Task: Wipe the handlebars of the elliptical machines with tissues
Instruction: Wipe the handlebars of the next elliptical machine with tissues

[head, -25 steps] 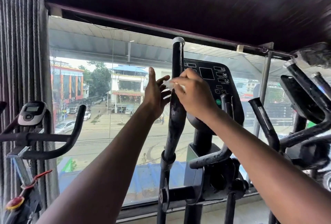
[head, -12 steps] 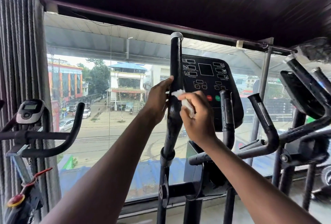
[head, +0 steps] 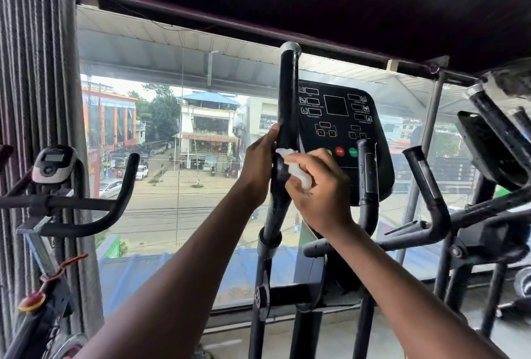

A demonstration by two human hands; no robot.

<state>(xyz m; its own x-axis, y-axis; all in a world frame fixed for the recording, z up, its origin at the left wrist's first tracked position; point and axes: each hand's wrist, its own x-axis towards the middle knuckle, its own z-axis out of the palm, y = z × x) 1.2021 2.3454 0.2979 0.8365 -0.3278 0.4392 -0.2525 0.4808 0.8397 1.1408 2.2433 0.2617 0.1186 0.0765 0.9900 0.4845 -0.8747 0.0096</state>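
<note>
Elliptical (head: 339,243) faces the window (head: 178,157), console (head: 339,117) up top. Left hand (head: 258,166) wraps the upright handlebar (head: 287,100) mid-height. Right hand (head: 321,189) clutches a white tissue (head: 296,167), pressing it against the bar's right side.

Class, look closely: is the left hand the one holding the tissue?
No: the right hand presses the tissue on the handlebar; the left hand grips it bare.
</note>
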